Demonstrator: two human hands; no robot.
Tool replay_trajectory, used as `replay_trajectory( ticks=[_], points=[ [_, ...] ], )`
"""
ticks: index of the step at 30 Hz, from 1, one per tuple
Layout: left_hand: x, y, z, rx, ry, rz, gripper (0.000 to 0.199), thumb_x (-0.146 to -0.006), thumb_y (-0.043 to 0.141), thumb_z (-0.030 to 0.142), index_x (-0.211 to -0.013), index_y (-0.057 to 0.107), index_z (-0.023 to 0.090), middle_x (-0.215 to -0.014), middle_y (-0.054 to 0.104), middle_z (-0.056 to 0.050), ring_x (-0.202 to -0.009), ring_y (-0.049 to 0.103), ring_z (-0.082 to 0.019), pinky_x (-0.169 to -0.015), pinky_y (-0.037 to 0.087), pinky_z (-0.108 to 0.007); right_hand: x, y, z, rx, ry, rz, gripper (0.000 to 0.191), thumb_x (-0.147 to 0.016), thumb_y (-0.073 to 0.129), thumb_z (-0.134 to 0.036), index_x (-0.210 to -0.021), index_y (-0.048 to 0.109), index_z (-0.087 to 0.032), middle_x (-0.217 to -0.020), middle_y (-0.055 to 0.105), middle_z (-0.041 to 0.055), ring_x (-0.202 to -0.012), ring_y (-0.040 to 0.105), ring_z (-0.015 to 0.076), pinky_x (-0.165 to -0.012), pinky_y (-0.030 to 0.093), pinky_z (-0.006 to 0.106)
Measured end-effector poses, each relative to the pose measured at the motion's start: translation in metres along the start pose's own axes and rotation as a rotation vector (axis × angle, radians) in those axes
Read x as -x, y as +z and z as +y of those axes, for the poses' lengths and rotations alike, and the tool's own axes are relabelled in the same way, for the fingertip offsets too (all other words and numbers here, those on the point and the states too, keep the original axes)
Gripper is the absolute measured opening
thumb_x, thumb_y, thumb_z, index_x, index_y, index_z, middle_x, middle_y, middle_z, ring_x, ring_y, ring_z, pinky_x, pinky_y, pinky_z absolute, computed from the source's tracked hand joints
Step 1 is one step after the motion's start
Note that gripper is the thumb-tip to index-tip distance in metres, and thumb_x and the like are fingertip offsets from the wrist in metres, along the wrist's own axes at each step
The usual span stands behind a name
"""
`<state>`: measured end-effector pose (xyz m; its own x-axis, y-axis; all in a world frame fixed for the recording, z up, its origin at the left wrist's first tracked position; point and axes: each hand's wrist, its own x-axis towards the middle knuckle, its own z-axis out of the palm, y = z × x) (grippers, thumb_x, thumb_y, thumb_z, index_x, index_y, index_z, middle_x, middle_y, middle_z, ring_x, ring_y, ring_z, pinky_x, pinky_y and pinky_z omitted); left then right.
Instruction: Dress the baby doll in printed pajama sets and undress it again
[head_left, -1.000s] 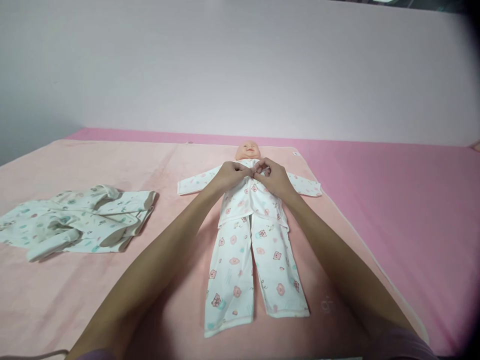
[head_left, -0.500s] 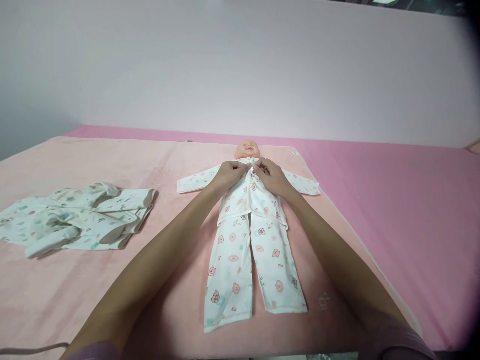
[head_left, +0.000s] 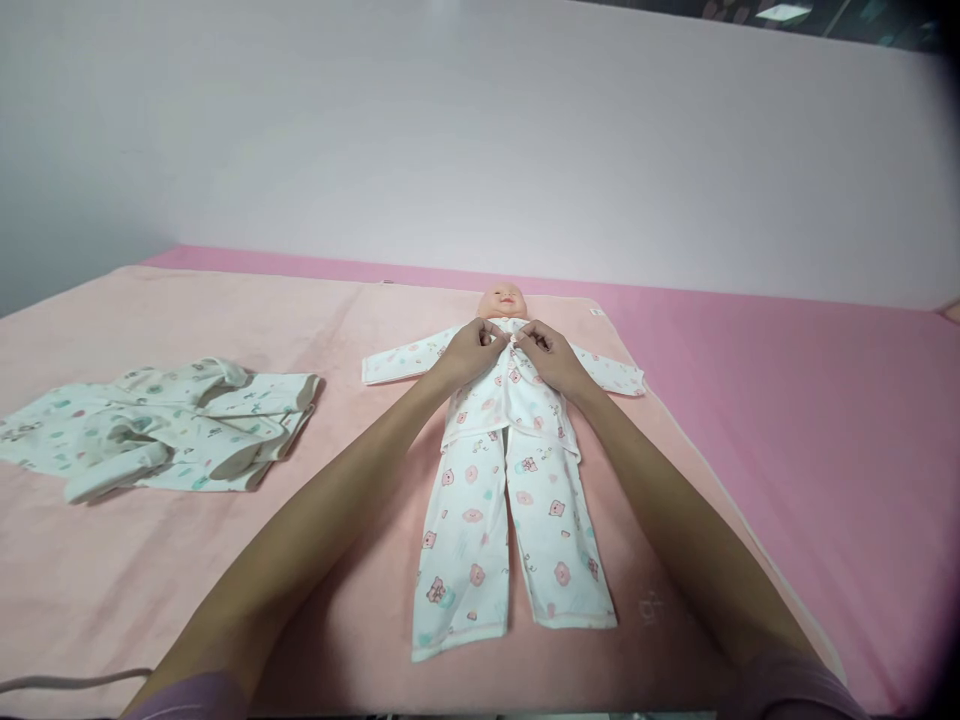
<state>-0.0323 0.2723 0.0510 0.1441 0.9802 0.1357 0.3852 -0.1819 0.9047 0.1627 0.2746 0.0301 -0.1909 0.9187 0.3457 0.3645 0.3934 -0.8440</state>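
Observation:
A baby doll (head_left: 502, 300) lies on its back, dressed in a white printed pajama top (head_left: 510, 410) and matching pants (head_left: 466, 540). Its sleeves stretch out to both sides. My left hand (head_left: 477, 347) pinches the front edge of the top at the upper chest, just below the collar. Close beside it, my right hand (head_left: 550, 352) pinches the other side of the same opening. The fingertips of both hands nearly meet there. Whatever small fastener lies between them is too small to make out.
Another white printed baby garment (head_left: 165, 425) lies crumpled to the left. A pink blanket (head_left: 360, 600) covers the surface, over a brighter pink sheet (head_left: 787, 400) at the right. A pale wall (head_left: 450, 140) rises behind. At the lower left runs a cord (head_left: 75, 682).
My view has shifted slightly, so everything sits a little further right. My hands stay at the top's front and have moved slightly down it from the collar.

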Motion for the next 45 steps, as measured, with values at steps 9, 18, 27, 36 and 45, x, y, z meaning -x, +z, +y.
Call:
replay_trajectory(
  ticks=[9,18,27,36,45],
  points=[
    [-0.007,-0.008,-0.005,-0.025,-0.001,-0.04,0.034,-0.089,0.079,0.045,-0.106,0.064,0.021,-0.077,0.047,0.004,-0.066,0.044,-0.013,-0.062,0.034,-0.026,0.001,-0.001,0.0,0.204,-0.065,0.144,0.024,-0.096,0.068,-0.047,-0.102,0.063,-0.024,-0.112,0.063,0.0072,-0.091,0.056,0.0208,-0.086,0.048,0.036],
    [-0.041,-0.012,-0.015,-0.195,0.188,0.043,0.021,-0.1,0.062,0.033,-0.118,0.069,0.025,-0.105,0.062,-0.005,-0.084,0.059,-0.018,-0.08,0.045,-0.032,-0.045,-0.02,0.003,0.209,0.049,-0.04,0.028,-0.095,0.067,-0.035,-0.12,0.072,-0.023,-0.13,0.071,0.0089,-0.094,0.061,0.0211,-0.089,0.05,0.038],
    [-0.047,-0.013,-0.024,-0.175,0.284,0.051,0.019,-0.098,0.065,0.036,-0.109,0.079,0.027,-0.101,0.07,-0.003,-0.088,0.063,-0.019,-0.088,0.05,-0.035,-0.052,-0.014,0.02,0.084,0.023,0.024,0.031,-0.092,0.074,-0.051,-0.106,0.077,-0.024,-0.114,0.076,0.0049,-0.092,0.062,0.0213,-0.088,0.05,0.039],
    [-0.042,-0.011,-0.017,-0.069,0.221,0.068,0.022,-0.098,0.067,0.039,-0.104,0.082,0.024,-0.117,0.081,-0.003,-0.1,0.07,-0.022,-0.096,0.053,-0.033,-0.05,-0.006,0.018,0.029,0.075,0.039,0.033,-0.09,0.075,-0.054,-0.106,0.079,-0.025,-0.113,0.076,0.0042,-0.092,0.06,0.0213,-0.088,0.048,0.037],
    [-0.037,-0.01,-0.008,-0.068,0.122,0.032,0.038,-0.083,0.083,0.059,-0.098,0.086,0.024,-0.106,0.083,-0.005,-0.095,0.071,-0.023,-0.089,0.053,-0.033,-0.049,-0.008,0.017,0.052,0.091,0.058,0.027,-0.084,0.079,-0.046,-0.101,0.076,-0.025,-0.106,0.075,0.002,-0.077,0.052,0.0169,-0.077,0.045,0.034]
  ],
)
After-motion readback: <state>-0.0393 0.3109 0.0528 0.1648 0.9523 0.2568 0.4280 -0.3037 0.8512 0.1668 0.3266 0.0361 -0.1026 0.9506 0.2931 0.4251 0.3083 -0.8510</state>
